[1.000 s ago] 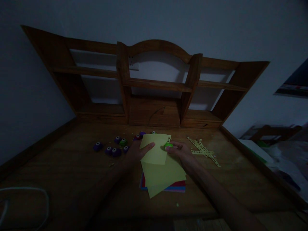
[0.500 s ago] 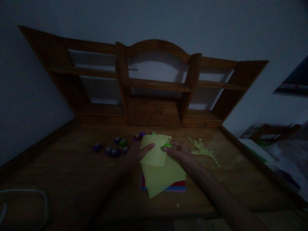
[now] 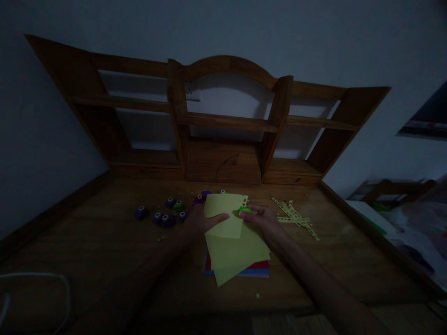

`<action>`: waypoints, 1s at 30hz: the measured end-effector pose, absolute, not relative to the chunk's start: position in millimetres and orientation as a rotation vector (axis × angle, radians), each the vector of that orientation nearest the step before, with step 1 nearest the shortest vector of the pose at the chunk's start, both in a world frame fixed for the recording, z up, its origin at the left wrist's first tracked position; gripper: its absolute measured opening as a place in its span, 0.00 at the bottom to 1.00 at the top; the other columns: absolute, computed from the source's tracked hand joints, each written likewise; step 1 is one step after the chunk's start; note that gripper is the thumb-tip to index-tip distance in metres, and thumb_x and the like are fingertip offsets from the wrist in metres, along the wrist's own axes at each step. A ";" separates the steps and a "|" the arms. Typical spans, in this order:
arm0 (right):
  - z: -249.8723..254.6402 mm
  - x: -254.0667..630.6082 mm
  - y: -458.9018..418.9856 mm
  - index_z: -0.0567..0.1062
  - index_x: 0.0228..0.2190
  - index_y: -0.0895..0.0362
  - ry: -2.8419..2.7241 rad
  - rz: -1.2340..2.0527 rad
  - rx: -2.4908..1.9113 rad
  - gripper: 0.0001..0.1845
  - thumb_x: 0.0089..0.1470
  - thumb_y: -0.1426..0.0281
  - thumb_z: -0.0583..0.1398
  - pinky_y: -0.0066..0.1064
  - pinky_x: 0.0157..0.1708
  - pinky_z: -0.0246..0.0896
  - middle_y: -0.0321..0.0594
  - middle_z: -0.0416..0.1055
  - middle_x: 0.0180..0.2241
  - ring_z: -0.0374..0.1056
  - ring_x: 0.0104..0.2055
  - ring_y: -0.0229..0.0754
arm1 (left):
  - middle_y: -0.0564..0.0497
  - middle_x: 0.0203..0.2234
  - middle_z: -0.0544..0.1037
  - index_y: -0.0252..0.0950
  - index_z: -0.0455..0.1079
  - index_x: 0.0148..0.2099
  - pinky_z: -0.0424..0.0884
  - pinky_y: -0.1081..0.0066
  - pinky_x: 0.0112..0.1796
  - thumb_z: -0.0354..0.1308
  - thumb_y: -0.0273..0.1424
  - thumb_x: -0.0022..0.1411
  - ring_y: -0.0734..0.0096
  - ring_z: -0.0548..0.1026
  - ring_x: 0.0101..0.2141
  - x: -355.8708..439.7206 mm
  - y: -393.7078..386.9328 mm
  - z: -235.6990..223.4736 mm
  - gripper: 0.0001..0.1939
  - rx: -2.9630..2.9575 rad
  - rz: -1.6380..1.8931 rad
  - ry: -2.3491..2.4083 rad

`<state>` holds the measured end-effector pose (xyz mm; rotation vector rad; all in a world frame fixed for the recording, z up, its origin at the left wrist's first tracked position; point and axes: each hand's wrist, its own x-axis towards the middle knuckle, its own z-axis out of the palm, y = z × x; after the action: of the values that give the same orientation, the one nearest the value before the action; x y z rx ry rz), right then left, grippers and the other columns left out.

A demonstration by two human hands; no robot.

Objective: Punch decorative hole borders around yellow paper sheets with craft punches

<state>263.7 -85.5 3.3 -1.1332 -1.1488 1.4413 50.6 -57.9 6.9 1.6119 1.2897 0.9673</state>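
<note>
My left hand [image 3: 200, 222] grips the left side of a small yellow sheet of paper [image 3: 225, 228], thumb on top and fingers hidden beneath. In my right hand [image 3: 261, 217] is a green craft punch [image 3: 245, 210], pinched at the sheet's right edge. Punched holes show along that edge just above the punch. Under the held sheet lies a larger yellow sheet [image 3: 239, 258], on top of a stack of coloured paper [image 3: 260, 268] with red, blue and pink edges.
Several purple punches [image 3: 141, 212] and a green punch [image 3: 178, 206] sit to the left. Perforated yellow strips [image 3: 295, 217] lie crossed at the right. Behind stands a wooden shelf unit [image 3: 226, 120]. A white cable [image 3: 66, 293] curls at the front left.
My left thumb has slid slightly to the right over the paper. The right hand with the punch stays at almost the same spot on the edge.
</note>
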 end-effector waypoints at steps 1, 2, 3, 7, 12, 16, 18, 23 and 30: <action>3.3 263.7 -86.0 0.80 0.36 0.56 -1.143 1.450 -1.135 0.20 0.39 0.60 0.70 0.35 0.33 0.68 0.44 0.79 0.36 0.75 0.34 0.46 | 0.40 0.39 0.80 0.33 0.75 0.43 0.74 0.60 0.39 0.68 0.41 0.44 0.52 0.78 0.39 50.8 -57.3 6.1 0.25 1.609 0.971 1.292; 3.1 263.8 -86.3 0.80 0.36 0.56 -1.138 1.463 -1.142 0.20 0.39 0.60 0.70 0.35 0.32 0.68 0.44 0.79 0.35 0.75 0.33 0.46 | 0.39 0.39 0.80 0.32 0.74 0.43 0.74 0.60 0.39 0.68 0.40 0.44 0.52 0.78 0.39 50.8 -56.8 5.4 0.25 1.598 0.976 1.288; 2.8 263.9 -86.5 0.79 0.36 0.55 -1.134 1.474 -1.146 0.21 0.39 0.60 0.70 0.36 0.32 0.68 0.44 0.79 0.35 0.75 0.33 0.47 | 0.39 0.39 0.80 0.32 0.74 0.43 0.74 0.60 0.39 0.67 0.40 0.44 0.51 0.78 0.39 50.7 -56.7 4.8 0.25 1.586 0.984 1.284; 2.7 264.1 -87.1 0.79 0.36 0.54 -1.144 1.465 -1.129 0.20 0.38 0.60 0.70 0.35 0.32 0.68 0.43 0.79 0.35 0.75 0.32 0.46 | 0.39 0.39 0.80 0.33 0.75 0.43 0.74 0.61 0.38 0.66 0.41 0.46 0.52 0.79 0.38 49.7 -57.1 4.5 0.23 1.597 0.983 1.279; 1.9 262.8 -87.2 0.80 0.35 0.53 -1.139 1.445 -1.130 0.19 0.39 0.61 0.71 0.35 0.32 0.68 0.43 0.79 0.35 0.74 0.33 0.45 | 0.40 0.40 0.80 0.34 0.75 0.44 0.75 0.61 0.38 0.65 0.42 0.48 0.52 0.78 0.38 49.0 -57.4 5.5 0.23 1.644 0.951 1.292; -2.5 262.6 -86.0 0.80 0.36 0.53 -1.145 1.419 -1.147 0.19 0.38 0.61 0.71 0.37 0.33 0.69 0.43 0.79 0.36 0.75 0.33 0.46 | 0.40 0.40 0.80 0.33 0.74 0.44 0.75 0.63 0.37 0.65 0.41 0.48 0.54 0.79 0.38 49.6 -58.7 6.7 0.23 1.619 0.945 1.252; -3.8 262.9 -85.4 0.79 0.36 0.53 -1.143 1.412 -1.147 0.19 0.39 0.62 0.71 0.37 0.34 0.69 0.44 0.79 0.36 0.75 0.33 0.47 | 0.39 0.40 0.80 0.33 0.74 0.44 0.75 0.64 0.36 0.65 0.41 0.48 0.54 0.79 0.38 50.0 -59.5 8.2 0.23 1.603 0.954 1.256; 0.2 262.1 -85.9 0.80 0.35 0.54 -1.110 1.447 -1.124 0.19 0.37 0.63 0.71 0.38 0.35 0.69 0.44 0.79 0.36 0.75 0.35 0.48 | 0.39 0.41 0.80 0.33 0.73 0.44 0.75 0.64 0.35 0.66 0.39 0.47 0.54 0.79 0.38 50.0 -60.5 11.7 0.23 1.583 0.936 1.219; 3.7 260.4 -87.8 0.79 0.37 0.55 -1.110 1.476 -1.107 0.21 0.39 0.62 0.71 0.36 0.33 0.70 0.44 0.79 0.35 0.76 0.34 0.47 | 0.40 0.39 0.80 0.33 0.74 0.43 0.75 0.63 0.37 0.65 0.41 0.48 0.54 0.79 0.38 50.8 -59.2 5.4 0.22 1.568 0.946 1.221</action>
<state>260.4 -87.8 3.7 -1.1073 -1.1103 1.4758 50.8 -59.2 5.4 1.5677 1.2210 0.9457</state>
